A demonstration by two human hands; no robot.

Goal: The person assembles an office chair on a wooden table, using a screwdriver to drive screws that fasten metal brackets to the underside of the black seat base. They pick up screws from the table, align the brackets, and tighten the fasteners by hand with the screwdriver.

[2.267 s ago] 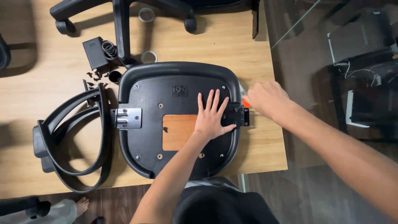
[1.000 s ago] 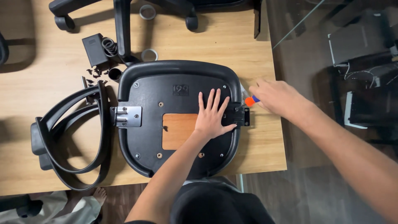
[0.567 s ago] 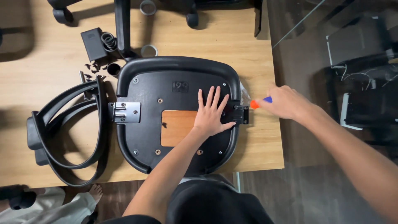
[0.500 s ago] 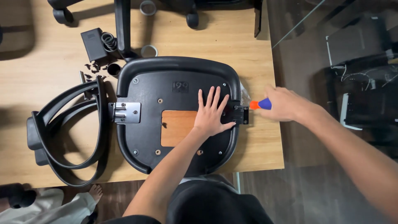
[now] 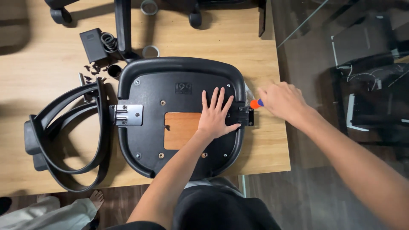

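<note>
The right hand point(image 5: 281, 101) grips an orange-handled screwdriver point(image 5: 256, 103) at the black bracket point(image 5: 246, 116) on the seat's right edge. The left hand point(image 5: 216, 116) lies flat, fingers spread, on the upturned seat point(image 5: 179, 85), which rests on the desk point(image 5: 238, 38) beside an armrest point(image 5: 64, 136).

Single head view, straight down, fairly near; table point(image 5: 51, 76) fills left, floor right.
</note>
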